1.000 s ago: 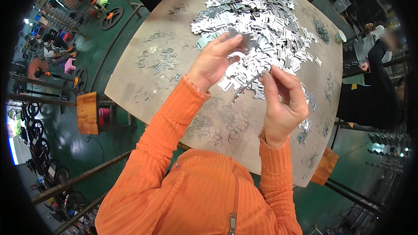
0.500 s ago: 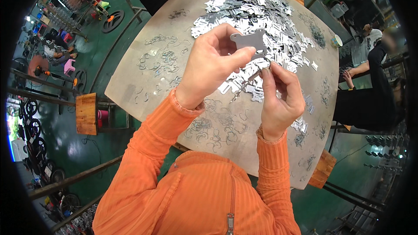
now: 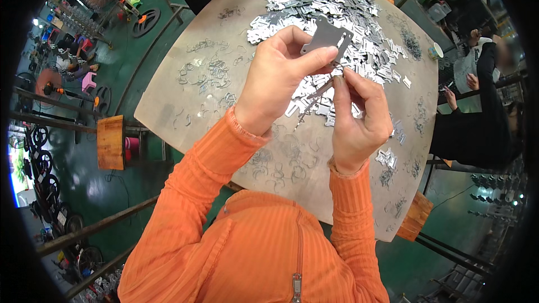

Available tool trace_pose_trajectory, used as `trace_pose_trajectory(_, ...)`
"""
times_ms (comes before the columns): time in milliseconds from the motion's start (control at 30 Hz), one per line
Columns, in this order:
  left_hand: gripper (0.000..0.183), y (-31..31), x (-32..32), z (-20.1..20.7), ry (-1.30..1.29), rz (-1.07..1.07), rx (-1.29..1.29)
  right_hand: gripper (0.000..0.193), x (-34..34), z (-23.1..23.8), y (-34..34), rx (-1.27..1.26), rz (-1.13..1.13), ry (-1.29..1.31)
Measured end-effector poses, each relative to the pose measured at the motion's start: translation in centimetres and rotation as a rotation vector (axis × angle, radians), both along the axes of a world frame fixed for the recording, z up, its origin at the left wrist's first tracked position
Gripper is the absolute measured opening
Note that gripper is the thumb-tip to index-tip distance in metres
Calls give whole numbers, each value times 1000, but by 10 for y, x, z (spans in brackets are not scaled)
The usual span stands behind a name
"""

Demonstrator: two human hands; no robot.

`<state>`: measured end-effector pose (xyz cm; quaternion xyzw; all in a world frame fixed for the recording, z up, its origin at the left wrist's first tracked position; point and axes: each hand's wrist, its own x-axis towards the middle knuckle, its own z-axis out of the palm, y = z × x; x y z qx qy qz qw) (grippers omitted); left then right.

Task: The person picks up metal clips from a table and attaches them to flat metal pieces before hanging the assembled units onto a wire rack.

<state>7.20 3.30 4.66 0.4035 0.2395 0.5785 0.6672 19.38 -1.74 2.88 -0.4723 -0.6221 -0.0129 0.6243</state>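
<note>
Two hands raised above a grey desk [image 3: 168, 112]. Left hand [image 3: 278, 78]: fingers closed on a flat grey metal plate [image 3: 328, 36], pinched at its lower edge and held up over the desk. Right hand [image 3: 356, 115]: fingers pinched on a thin metal rod [image 3: 314, 92], its upper end just below the plate. Heap of shiny metal pieces [image 3: 348, 17] lies on the desk beyond; bent wire clips [image 3: 208, 73] scattered at left.

The light is bright and even. The pile of shiny metal pieces [image 3: 337, 17] glints white. The round table [image 3: 185, 106] looks bent near the edges, and the corners are black. A person [image 3: 483, 106] far to the right looks blurry.
</note>
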Motion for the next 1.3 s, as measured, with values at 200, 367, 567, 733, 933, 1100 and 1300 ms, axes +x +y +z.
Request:
trace_pose_trajectory(200,14,-4,1,4,59,121,45,22,-6,-4,7,143,-120,-233)
trace_pose_trajectory(367,11,-9,-1,1,16,102,40,27,-13,-9,19,280,-146,-281)
trace_pose_trajectory(567,14,13,-26,1,30,177,243,17,15,-75,31,-168,74,330)
trace_pose_trajectory(733,11,31,-47,13,40,261,490,15,16,-205,42,-1149,151,-115)
trace_pose_trajectory(933,12,27,-75,20,176,409,390,9,-31,-269,48,-995,453,-472)
trace_pose_trajectory(1100,12,24,-88,21,257,536,396,6,-46,-263,57,-888,506,-774)
trace_pose_trajectory(1300,11,12,-104,17,278,413,335,13,-26,-165,47,-901,530,55)
